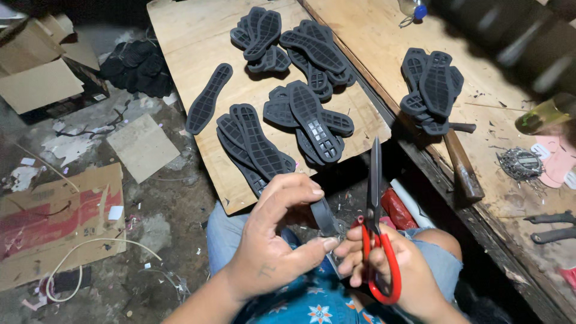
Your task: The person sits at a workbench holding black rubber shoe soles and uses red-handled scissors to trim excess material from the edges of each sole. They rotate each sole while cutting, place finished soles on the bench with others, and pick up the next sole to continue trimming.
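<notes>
Holding a dark rubber sole piece [324, 217] between thumb and forefinger, the left hand [273, 240] is curled closed around it, above the person's lap. The piece stands up between the two hands, its lower end hidden behind the fingers. The right hand [384, 264] is just beside it, closed through the red handles of a pair of scissors [376, 216]. The blades point up and away from the person and look closed or almost closed; they are just to the right of the sole piece, and I cannot tell if they touch it.

Beyond the hands lies a wooden board [198, 36]. Several piles of black shoe soles [309, 117] lie on it, and one single sole [208, 98] lies near its left edge. To the right is a wooden workbench [372, 36]; one more pile of soles [433, 90] lies near its left edge, with a hammer [463, 162] beside it.

On the floor at the left lies a flat piece of brown cardboard with a red printed area [54, 222]. At the top left corner stands an open brown cardboard box [36, 78] with a small white label on its dark side. A square grey sheet [143, 147] lies between the box and the board.
</notes>
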Demonstrator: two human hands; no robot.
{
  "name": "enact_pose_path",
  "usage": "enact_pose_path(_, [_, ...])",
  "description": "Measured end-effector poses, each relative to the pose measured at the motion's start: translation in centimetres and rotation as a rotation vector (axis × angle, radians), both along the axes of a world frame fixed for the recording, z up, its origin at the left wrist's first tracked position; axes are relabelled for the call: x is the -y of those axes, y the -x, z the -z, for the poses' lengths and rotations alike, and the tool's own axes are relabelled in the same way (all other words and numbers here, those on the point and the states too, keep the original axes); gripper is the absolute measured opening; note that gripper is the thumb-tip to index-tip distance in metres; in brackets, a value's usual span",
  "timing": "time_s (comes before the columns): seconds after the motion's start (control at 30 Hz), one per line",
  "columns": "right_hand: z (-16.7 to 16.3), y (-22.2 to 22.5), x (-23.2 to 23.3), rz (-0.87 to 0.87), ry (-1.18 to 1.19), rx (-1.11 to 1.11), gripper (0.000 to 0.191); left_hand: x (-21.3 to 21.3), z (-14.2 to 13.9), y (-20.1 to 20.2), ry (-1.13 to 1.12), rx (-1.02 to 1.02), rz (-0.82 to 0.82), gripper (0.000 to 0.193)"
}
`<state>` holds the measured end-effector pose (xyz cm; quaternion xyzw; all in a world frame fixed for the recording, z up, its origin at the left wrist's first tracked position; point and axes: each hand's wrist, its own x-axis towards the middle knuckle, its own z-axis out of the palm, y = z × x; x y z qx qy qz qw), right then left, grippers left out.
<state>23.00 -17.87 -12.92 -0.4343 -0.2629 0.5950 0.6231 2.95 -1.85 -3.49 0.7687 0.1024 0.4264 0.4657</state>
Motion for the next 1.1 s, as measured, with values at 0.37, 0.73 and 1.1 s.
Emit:
enact_pose_path(0.37, [-1.9, 1.0, 0.0, 0.064, -0.115, 0.754, 0.073, 1.3, 0.1, 0.0, -0.077, -0.036, -0.226, 0.057])
enact_pose_path(0.73, [-4.0, -0.6, 0.3, 0.195, -0.112, 1.355, 0.076, -0.5, 0.7, 1.2, 0.699, 0.130, 0.292, 0.051])
enact_pose_path(1.1, [-9.0, -2.0, -0.8, 0.302, -0.107, 1.723, 0.053, -2.3, 1.9, -1.4, 1.040, 0.306, 0.459, 0.062])
